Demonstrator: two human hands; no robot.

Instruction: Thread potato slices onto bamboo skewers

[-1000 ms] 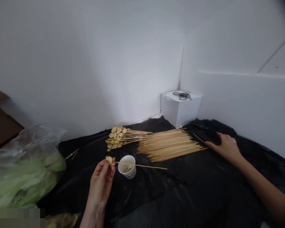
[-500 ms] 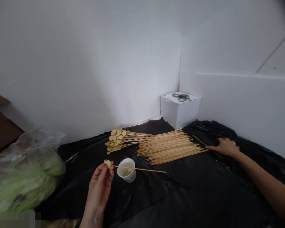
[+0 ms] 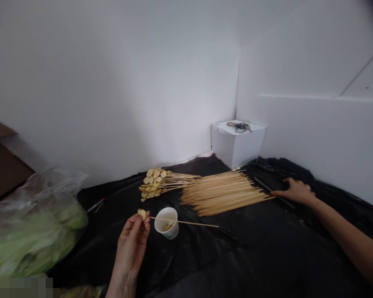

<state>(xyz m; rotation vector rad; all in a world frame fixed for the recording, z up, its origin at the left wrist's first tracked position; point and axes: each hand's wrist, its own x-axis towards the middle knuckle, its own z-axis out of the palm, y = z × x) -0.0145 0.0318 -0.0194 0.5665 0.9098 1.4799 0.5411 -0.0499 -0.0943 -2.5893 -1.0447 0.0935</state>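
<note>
Taking the white cup [image 3: 166, 223] as my clock's centre, I have the left hand [image 3: 132, 236] at 9, thumb and fingertips clamped on a pale slice [image 3: 141, 214]; a thin stick [image 3: 194, 224] runs from it across the cup toward 3. Near 3, well apart, my right hand [image 3: 296, 191] has its thumb spread wide from the fingers, by a dark flat object [image 3: 275, 193]; I can't tell whether they touch. Bare skewers [image 3: 222, 192] lie at 2, slice-topped sticks [image 3: 155, 182] near 11.
</note>
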